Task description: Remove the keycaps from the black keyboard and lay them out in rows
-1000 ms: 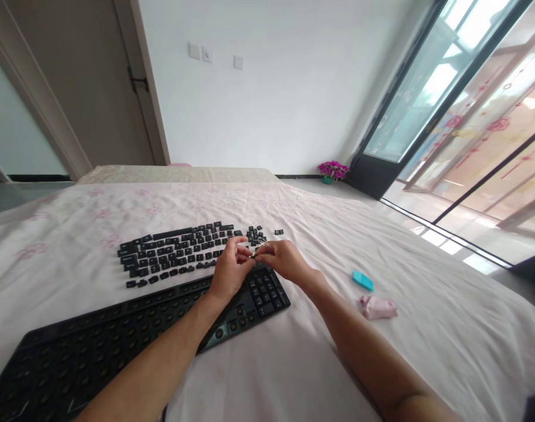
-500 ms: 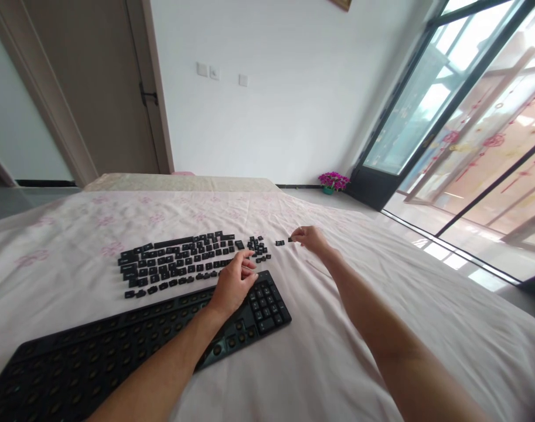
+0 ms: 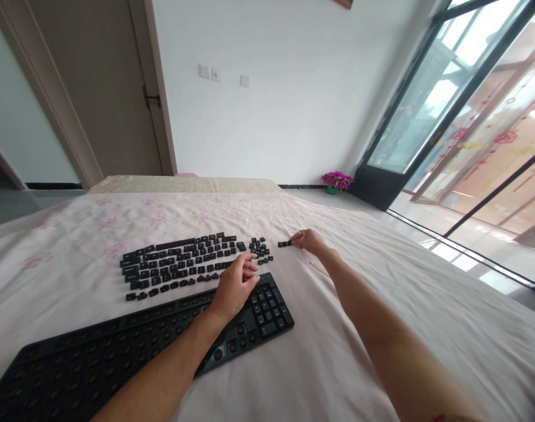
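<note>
My right hand [image 3: 308, 240] pinches a small black keycap [image 3: 289, 242] at the end of a short row on the cloth. Two more keycaps [image 3: 282, 244] sit just left of it. Above the right part of the black keyboard [image 3: 162, 328], my left hand [image 3: 236, 284] is open, with fingers loosely bent and apart and nothing seen in them. Keycaps still fill the number pad [image 3: 269, 308], while bare round sockets show over most of the board. My left forearm hides part of it. A loose cluster of keycaps [image 3: 261, 249] lies just beyond my left fingertips.
Rows of loose keycaps [image 3: 179, 266] and a long spacebar [image 3: 174, 244] lie behind the keyboard on a wrinkled, flowered bedsheet [image 3: 359, 363]. Beyond the bed are a white wall, a door [image 3: 87, 88], pink flowers in a pot [image 3: 336, 181] and a glass door [image 3: 408, 117].
My right hand has brought its keycap left, down beside the other two in the short row. My left hand stays over the keyboard. The whole view has shifted slightly.
</note>
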Tool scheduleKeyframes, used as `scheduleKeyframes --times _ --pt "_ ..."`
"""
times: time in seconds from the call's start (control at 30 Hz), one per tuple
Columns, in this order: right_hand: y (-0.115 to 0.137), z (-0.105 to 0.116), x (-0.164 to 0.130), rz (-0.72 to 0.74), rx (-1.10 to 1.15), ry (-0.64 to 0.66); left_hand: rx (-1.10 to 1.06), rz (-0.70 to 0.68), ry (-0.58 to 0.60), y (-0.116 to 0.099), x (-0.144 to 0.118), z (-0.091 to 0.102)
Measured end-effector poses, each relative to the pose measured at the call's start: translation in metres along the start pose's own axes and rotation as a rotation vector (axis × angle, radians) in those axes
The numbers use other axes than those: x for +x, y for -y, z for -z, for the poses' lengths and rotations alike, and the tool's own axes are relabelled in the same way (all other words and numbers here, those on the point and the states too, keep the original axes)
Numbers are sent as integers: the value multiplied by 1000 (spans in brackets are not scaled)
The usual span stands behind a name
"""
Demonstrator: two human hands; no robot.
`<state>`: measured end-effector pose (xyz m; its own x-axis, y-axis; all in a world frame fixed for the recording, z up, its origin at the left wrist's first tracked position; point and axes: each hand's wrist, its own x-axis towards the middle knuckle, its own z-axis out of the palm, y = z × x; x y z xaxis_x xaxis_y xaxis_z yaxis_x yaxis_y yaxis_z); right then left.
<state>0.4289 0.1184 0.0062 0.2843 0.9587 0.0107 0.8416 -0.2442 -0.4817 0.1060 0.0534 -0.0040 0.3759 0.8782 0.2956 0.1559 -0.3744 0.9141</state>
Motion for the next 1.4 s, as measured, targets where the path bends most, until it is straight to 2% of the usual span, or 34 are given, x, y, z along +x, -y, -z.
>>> scheduleKeyframes --times 0.13,0.27,0.37,0.43,0.5,0.57,0.73,0.87,0.97,1.03,1.13,1.2,1.3,1.4 --pt "1 6 -3 18 17 1 -2 -1 -4 0 0 0" --pt "2 32 -16 37 49 38 4 5 4 1 0 0" --pt "0 63 -41 61 87 191 8 6 11 2 0 0" --pt "-5 84 -66 90 105 387 16 3 11 3 0 0" --pt "-15 101 -95 40 79 505 11 -5 15 5 0 -1" --pt "-29 112 -124 -39 33 564 11 -12 20 6 0 -1" --pt "-57 120 -182 -128 -202 542 37 -22 28 6 -1 -1" --pt "-54 118 -212 -193 -444 527 58 -31 40 8 0 -1" --pt "-51 118 -226 -217 -524 445 69 -29 52 11 0 -1" --pt "-53 121 -230 -216 -434 409 70 -25 55 12 0 -2" --pt "-59 132 -228 -191 -110 430 75 -21 57 13 0 -2" --pt "-64 140 -222 -166 17 417 81 -23 60 13 0 -2" --pt "-67 145 -213 -180 -30 413 96 -34 64 14 -1 -1" --pt "-60 137 -218 -172 -114 494 112 -48 66 13 -1 -1"
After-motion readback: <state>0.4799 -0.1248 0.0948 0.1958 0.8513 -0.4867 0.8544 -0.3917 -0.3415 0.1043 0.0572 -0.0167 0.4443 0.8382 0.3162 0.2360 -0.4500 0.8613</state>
